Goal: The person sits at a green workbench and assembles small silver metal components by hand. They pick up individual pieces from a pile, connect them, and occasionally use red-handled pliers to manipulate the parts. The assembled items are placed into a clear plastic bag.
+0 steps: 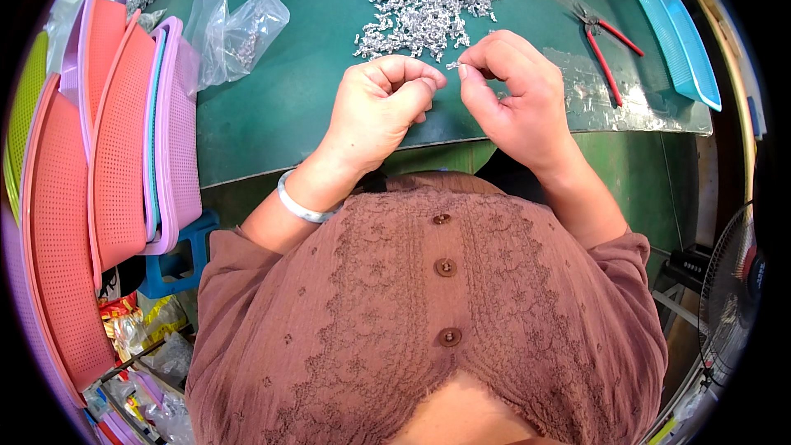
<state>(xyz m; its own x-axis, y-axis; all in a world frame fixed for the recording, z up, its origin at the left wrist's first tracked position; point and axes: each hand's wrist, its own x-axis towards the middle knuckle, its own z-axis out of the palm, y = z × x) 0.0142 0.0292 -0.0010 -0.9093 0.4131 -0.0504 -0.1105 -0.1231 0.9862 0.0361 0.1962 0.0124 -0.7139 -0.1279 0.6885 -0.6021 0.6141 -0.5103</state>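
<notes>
One small silvery piece (452, 66) pinched in right grip (519, 92); left grip (381, 99) clenched, contents unclear; print on red-gold wrapper (124, 331) illegible.

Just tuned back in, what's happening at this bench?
A person's right hand pinches a small silvery piece between thumb and forefinger. The left hand is closed beside it; whether it grips anything is unclear. Beyond them, a pile of similar pieces lies on the green tabletop, with red-handled pliers to the right.
</notes>
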